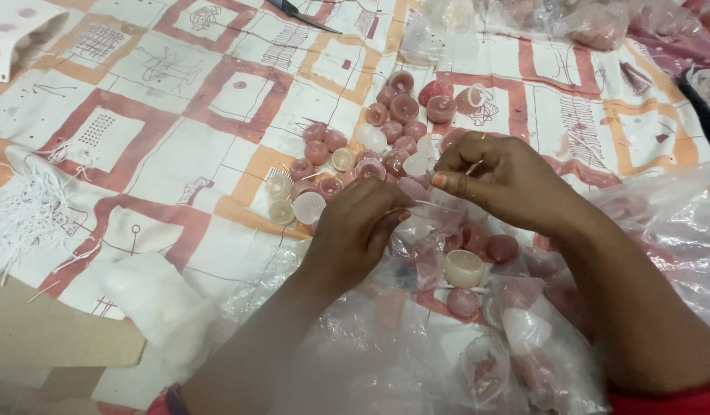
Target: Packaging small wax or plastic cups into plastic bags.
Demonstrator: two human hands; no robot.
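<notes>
**Two hands pinch a thin white wick over a heap of small wax candles**

The patterned cloth [178, 115], printed in red, orange and white squares, covers the whole surface. Crinkled clear plastic bags [416, 361] spread from five to seven o'clock, with more small candles showing through them. At nine o'clock lies a bundle of cut white wick strings [24, 215]; a pair of dark scissors [297, 14] sits at twelve.

At centre is the cluster of small round pink and cream wax candles [370, 146], running up towards one o'clock. The right hand [508, 180] is closed in a fingertip pinch on a thin white wick [428, 204], and the left hand [359, 227] is clenched on its other end, just beside a pale translucent candle [412, 188]; whether the wick already enters that candle I cannot tell.

To my judgement, the work goes best with the wick kept taut and straight between both pinches, held close over the heap.
</notes>
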